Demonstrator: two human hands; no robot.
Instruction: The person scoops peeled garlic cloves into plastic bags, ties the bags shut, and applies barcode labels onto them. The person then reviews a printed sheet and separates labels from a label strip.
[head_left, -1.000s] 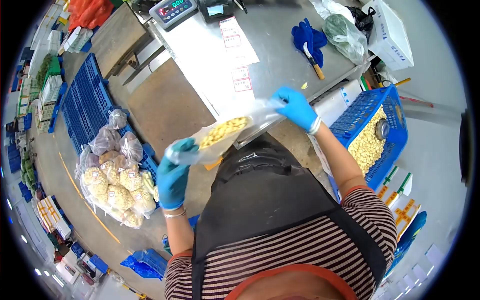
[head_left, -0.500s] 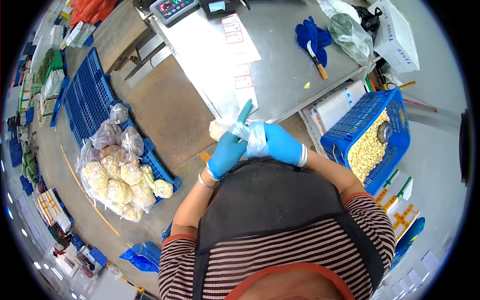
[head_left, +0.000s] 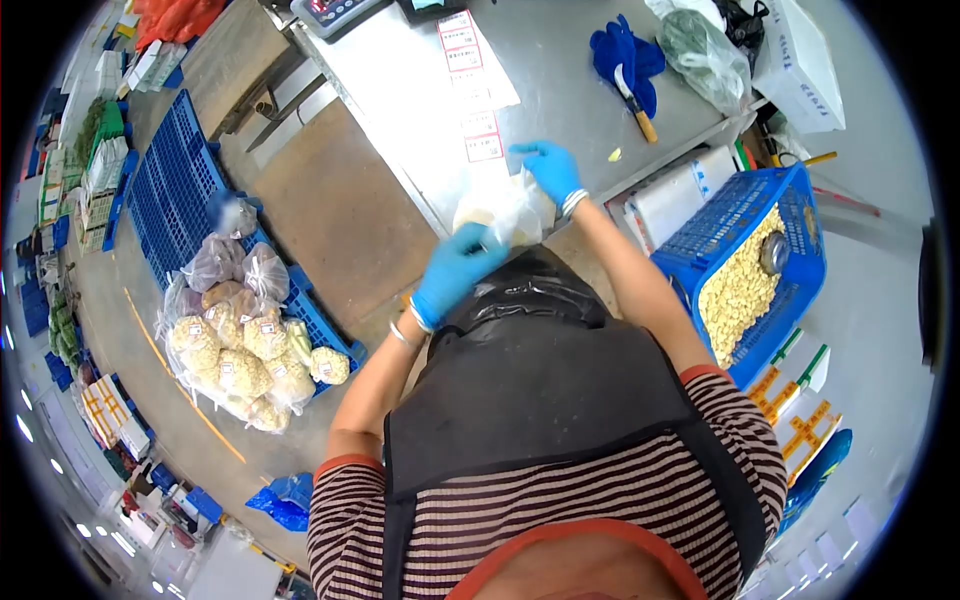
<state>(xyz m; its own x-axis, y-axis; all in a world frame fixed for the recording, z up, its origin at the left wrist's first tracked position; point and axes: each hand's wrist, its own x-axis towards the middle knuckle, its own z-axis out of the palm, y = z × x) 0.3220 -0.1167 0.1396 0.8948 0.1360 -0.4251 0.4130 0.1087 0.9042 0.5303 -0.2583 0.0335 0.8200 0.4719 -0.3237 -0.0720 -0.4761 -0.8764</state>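
The left hand [head_left: 461, 277] bends its fingers against the near side of the clear bag [head_left: 508, 208] at the bench's [head_left: 560, 110] edge, its grip impossible to tell, while the right hand [head_left: 551, 172], partly curled with one finger extended, is at the bag's far side, any pinch hidden.

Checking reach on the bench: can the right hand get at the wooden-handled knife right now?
Probably yes. The knife lies uncovered, handle toward the right hand's side; only tabletop and a small yellow scrap seem to lie between.
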